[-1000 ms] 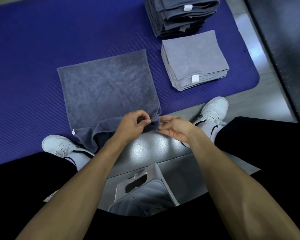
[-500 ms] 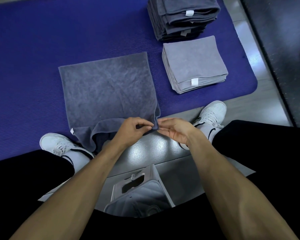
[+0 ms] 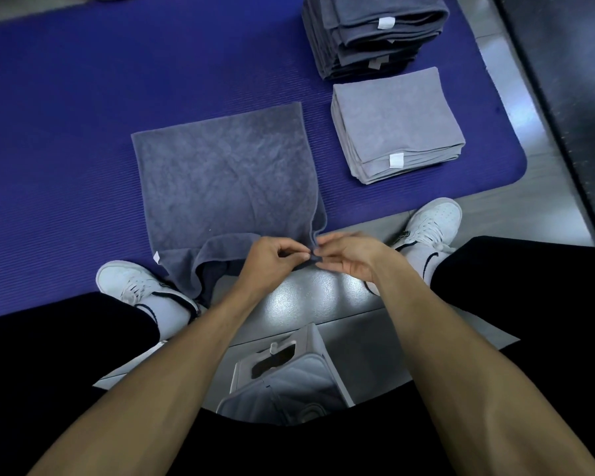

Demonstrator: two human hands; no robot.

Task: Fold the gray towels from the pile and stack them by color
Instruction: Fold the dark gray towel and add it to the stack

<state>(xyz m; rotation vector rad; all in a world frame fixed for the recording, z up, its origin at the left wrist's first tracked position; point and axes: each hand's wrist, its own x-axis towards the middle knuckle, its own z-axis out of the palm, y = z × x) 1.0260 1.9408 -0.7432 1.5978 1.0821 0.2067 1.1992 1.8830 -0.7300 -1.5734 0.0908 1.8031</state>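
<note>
Both hands have barely shifted: left hand (image 3: 272,257) and right hand (image 3: 346,254) pinch the near right corner of the dark gray towel (image 3: 225,176), spread on the blue mat (image 3: 66,132); a gray bin (image 3: 289,372) sits nearest.

The towel (image 3: 227,180) corner pinched between the left hand (image 3: 272,259) and right hand (image 3: 347,257) is mostly covered by their fingers; far beyond the grip, the dark towel stack (image 3: 375,36) is cut by the top edge
</note>
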